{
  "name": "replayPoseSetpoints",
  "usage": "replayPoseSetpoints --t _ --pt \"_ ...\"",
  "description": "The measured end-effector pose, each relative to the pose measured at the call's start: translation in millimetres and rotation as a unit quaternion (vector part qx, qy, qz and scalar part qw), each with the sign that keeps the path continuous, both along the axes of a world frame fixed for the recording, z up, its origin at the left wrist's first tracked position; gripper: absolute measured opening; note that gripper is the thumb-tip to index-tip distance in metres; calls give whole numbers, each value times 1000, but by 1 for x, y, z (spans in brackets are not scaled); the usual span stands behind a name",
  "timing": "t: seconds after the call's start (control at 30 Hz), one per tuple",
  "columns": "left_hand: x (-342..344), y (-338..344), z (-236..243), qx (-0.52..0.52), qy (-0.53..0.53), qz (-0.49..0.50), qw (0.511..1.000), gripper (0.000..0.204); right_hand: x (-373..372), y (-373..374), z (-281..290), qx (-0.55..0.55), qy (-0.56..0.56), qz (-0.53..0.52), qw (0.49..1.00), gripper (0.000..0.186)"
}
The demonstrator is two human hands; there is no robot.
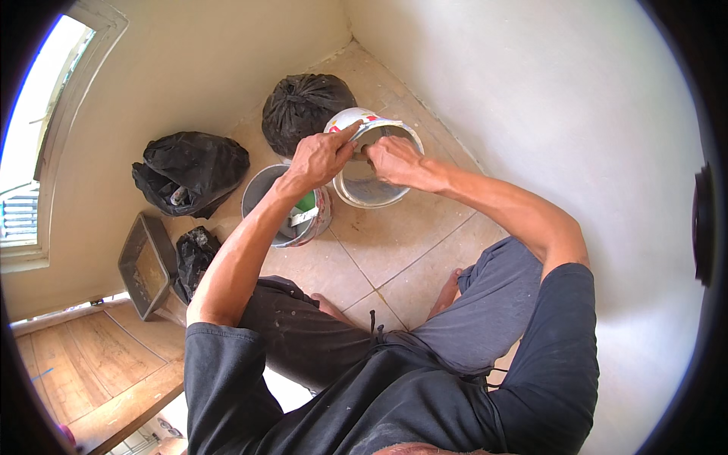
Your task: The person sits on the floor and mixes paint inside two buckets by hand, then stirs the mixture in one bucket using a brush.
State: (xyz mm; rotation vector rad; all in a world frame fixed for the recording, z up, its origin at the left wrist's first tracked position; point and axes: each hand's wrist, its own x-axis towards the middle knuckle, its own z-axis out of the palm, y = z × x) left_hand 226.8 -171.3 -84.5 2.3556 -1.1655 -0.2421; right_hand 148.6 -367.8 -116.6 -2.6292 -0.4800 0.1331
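A white bucket (413, 136) with coloured print on its side leans at the far middle of the floor, its opening toward me. My left hand (321, 158) is closed on the bucket's left rim, its index finger stretched along the edge. Inside the bucket's mouth is my right hand (394, 161), fingers curled; whatever they hold is hidden. Left of that bucket, partly behind my left forearm, stands a second bucket (260, 184) with a grey inside. In it are something green (306, 202) and a tool with a whitish part (305, 216).
Black plastic bags (307, 106) stand by the back wall, with another black bag (199, 167) farther left. A grey tub (140, 273) leans near a small black bag (196, 262). A wooden surface (98, 356) lies lower left. My legs flank the tiled floor (402, 235); a pale wall rises at right.
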Motion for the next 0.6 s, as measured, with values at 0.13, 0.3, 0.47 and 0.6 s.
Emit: replayPoseSetpoints --t 0.13,0.3,0.47,0.6 --pt "0 2 -2 -15 -49 8 999 40 -2 8 -2 45 21 -29 998 15" --pt "0 -2 -4 -23 -51 4 998 43 -1 7 -11 49 18 -46 998 18" --pt "-9 -8 15 62 -48 -30 996 49 -1 7 -22 79 -4 -49 996 19" --pt "-9 -11 9 59 -47 -24 997 49 -3 7 -21 105 -8 -57 993 20"
